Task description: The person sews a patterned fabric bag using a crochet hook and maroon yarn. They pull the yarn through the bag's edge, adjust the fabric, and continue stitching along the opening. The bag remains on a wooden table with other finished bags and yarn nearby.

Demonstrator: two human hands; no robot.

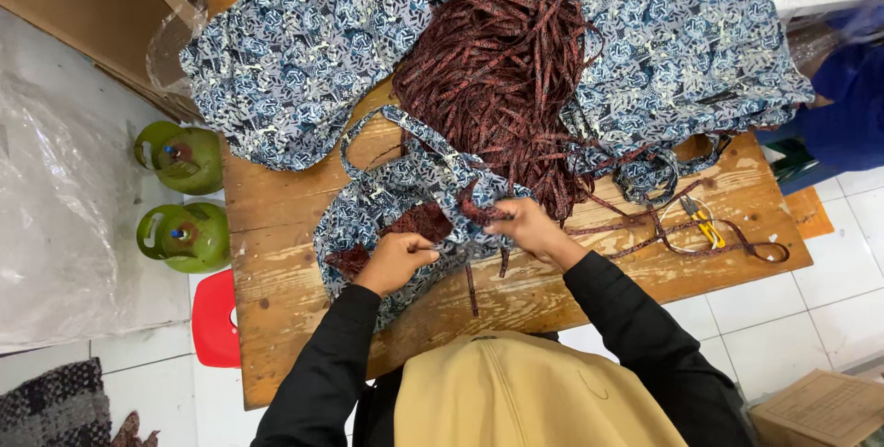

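A blue patterned cloth bag (396, 203) is lying near the front edge of the wooden table (276, 318), its dark red lining showing at the opening. The left hand (394, 261) is pressing down on the bag's front, fingers curled closed around a fold of the fabric. The right hand (525, 226) is sitting just beside it at the bag's upper edge, fingers pinching a dark red strap (471, 277) whose loose end is hanging toward the person. Just behind the bag a big heap of dark red straps (497, 69) is resting on a pile of blue patterned fabric (295, 51). To the right, yellow-handled scissors (702, 221) are lying among stray straps. Two green gas cylinders (180, 194) and a red stool (214, 318) are standing on the floor to the left.
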